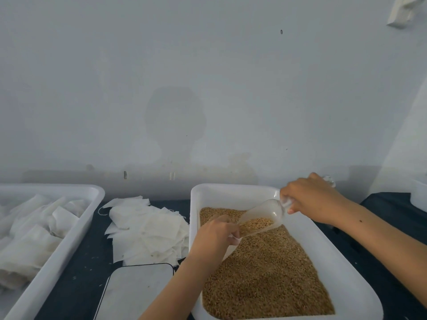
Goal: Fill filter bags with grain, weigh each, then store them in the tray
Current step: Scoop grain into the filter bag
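Observation:
A white tub (346,269) on the right holds brown grain (265,273). My right hand (309,199) grips the handle of a clear plastic scoop (263,215), which is tilted down to the left with grain in its mouth. My left hand (215,234) pinches a white filter bag (233,241) at the scoop's lip, above the grain; the hand mostly hides the bag. A pile of empty filter bags (147,232) lies left of the tub. A white tray (69,236) at the far left holds several filled bags (32,234).
A flat white scale platform (136,292) with a dark rim sits at the front, between tray and tub. The table top (87,269) is dark. A grey wall stands close behind. Another white container's edge (419,199) shows at the far right.

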Available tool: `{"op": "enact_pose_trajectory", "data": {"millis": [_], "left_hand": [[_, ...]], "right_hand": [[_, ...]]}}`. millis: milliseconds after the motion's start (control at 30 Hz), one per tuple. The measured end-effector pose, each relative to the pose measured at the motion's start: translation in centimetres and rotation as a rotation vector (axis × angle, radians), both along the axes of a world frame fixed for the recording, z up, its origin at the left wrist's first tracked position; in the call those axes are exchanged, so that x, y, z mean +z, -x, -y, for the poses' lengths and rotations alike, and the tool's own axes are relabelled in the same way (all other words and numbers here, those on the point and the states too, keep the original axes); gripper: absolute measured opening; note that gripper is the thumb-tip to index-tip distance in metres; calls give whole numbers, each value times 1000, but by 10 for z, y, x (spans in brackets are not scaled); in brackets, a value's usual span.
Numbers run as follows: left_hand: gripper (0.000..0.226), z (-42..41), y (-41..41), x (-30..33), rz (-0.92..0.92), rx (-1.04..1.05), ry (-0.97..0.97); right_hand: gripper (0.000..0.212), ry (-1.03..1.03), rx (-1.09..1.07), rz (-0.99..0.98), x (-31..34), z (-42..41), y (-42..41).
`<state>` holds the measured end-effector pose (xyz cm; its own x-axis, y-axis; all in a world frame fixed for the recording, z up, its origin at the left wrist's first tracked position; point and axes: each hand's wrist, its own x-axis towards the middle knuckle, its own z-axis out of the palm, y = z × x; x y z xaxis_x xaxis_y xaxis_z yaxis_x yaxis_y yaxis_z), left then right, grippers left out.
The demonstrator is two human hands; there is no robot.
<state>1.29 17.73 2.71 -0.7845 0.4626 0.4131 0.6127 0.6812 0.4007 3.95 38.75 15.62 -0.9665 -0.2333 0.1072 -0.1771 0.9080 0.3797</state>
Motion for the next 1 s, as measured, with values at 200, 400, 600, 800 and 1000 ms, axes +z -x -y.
{"op": "enact_pose_trajectory", "data": {"millis": [200, 400, 600, 800, 1000], "left_hand": [[4, 2, -2, -1, 1, -2, -50], [23, 5, -1, -1, 44, 137, -169], [15, 8, -1, 4, 163, 176, -342], [14, 11, -2, 7, 244, 206, -380], [14, 12, -1, 7, 279, 217, -462]], "right_hand": [[14, -177, 100, -197, -3, 3, -2], [10, -189, -24, -150, -9, -8, -13], [14, -5, -70, 73, -57, 4, -21], [25, 201, -16, 182, -95, 15, -23], [4, 273, -21, 238, -106, 15, -22]]}}
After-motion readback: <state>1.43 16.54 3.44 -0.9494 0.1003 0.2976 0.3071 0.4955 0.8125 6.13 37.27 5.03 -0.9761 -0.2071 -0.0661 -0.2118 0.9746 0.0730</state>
